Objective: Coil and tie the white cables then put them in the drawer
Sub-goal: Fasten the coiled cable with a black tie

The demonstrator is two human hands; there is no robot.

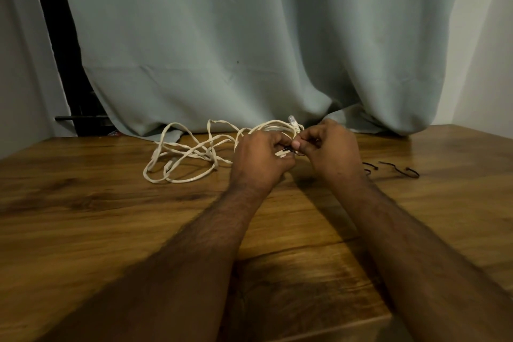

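Here, two bare forearms are reaching in from the lower edge of the frame across a wooden table [83,230], meeting just right of the middle. The left hand [259,159] is curling its fingers closed around a gathered bundle of white cable [273,125], its grip tight on the coiled loops, which are arching up and over the knuckles. The right hand [330,147] is facing it, almost touching, thumb and fingertips pinching a thin black tie [291,150] that is showing as a dark sliver in the small gap between the two hands; how far the tie is passing round the bundle cannot be told. A clear plug [292,119] is sticking up from the top of the bundle, just above the hands.

To the left of the hands, a loose white cable [180,164] is lying in tangled, overlapping loops on the table, one strand running right toward the left hand. To the right, close beside the right wrist, spare black ties [402,171] are lying curled on the wood.

Beyond the table's far edge, a pale grey-green curtain [249,36] is hanging in heavy folds across most of the upper frame, its hem bunching on the table. A dark upright frame [63,50] is showing at the upper left.
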